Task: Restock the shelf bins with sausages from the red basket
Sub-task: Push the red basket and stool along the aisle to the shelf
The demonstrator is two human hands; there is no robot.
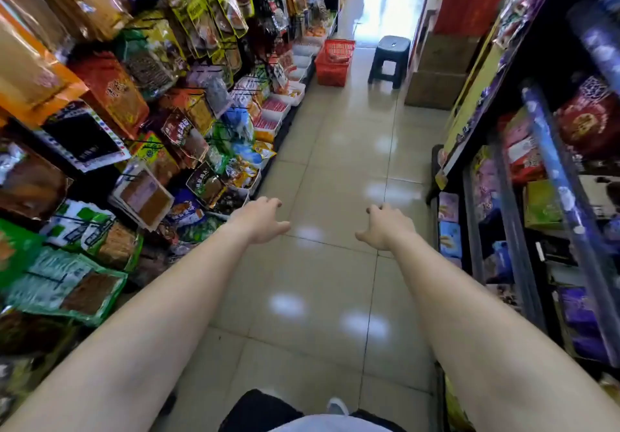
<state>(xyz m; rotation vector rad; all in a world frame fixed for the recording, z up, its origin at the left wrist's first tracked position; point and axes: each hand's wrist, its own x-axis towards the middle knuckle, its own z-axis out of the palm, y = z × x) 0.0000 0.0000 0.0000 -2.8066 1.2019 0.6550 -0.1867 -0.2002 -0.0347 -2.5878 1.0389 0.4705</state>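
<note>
Both arms reach forward over the tiled floor [335,170] in the lower half of the frame. The left hand [261,218] and right hand [385,227] are empty, fingers loosely bent, well apart from each other. The red basket [333,62] stands on the floor at upper centre, just beside the white shelf bins [285,102] along the left shelving; a dark stool [389,59] stands near it on its right.

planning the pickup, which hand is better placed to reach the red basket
Left, likely: the left hand is on the side where the red basket sits, far ahead by the bins. The right hand is empty too.
</note>
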